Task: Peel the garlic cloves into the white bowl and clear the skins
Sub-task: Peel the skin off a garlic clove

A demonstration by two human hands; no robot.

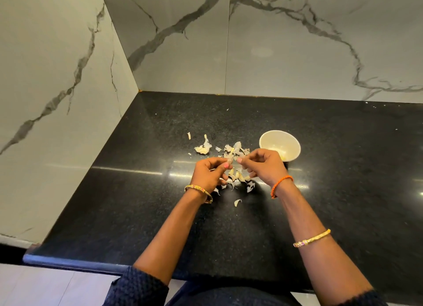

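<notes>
My left hand (209,172) and my right hand (263,166) meet above the black counter, fingertips almost touching. Between them a small garlic clove (230,160) is pinched by my left thumb and fingers; my right fingers curl toward it, and what they hold is too small to tell. Several unpeeled cloves (238,176) lie under the hands. Papery skins (233,149) are scattered just beyond, with a bigger husk piece (202,148) to the left. The white bowl (279,145) stands behind my right hand, with something pale yellow inside.
The black granite counter (343,180) runs into a corner of marble-patterned walls (274,42) at the back and left. Its front edge (75,263) is near my body. A loose skin (237,202) lies between my wrists.
</notes>
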